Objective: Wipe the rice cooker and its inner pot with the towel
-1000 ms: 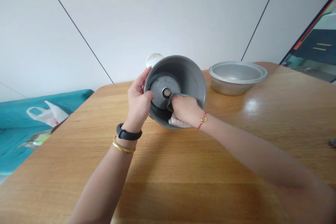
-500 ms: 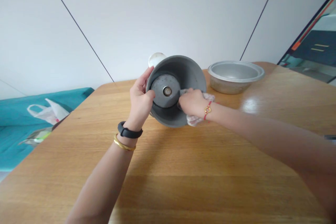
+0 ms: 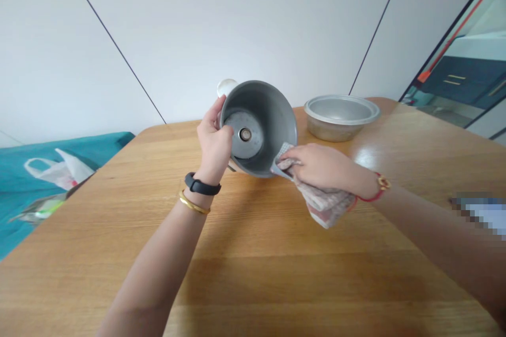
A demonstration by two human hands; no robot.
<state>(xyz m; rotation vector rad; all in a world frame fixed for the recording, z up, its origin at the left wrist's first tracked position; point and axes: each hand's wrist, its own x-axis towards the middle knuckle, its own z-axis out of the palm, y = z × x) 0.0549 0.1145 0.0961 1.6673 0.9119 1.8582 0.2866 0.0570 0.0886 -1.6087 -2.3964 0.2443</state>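
A rice cooker body [image 3: 272, 116] lies tipped toward me on the table, its grey inside showing. At its bottom I see the heating plate [image 3: 253, 150] with a round metal button in the centre. My left hand [image 3: 215, 139] grips its left rim, thumb inside and fingers behind. My right hand [image 3: 320, 166] is closed on a checked cloth [image 3: 326, 205], bunched up and hanging below the palm. One end of the cloth meets the cooker's lower right rim. A white rounded part [image 3: 226, 87] shows behind the cooker's upper left; I cannot tell what it is.
A silver metal pot [image 3: 342, 116] stands at the back right of the wooden table [image 3: 256, 284]. The white wall [image 3: 237, 21] rises behind. To the left is a teal sofa [image 3: 98, 145] with a white plastic bag [image 3: 65, 168]. Something blurred out [image 3: 484, 213] lies at the right edge.
My right hand has drawn the cloth out of the cooker, to the right and down past the rim. My left hand keeps its hold. The view has shifted slightly.
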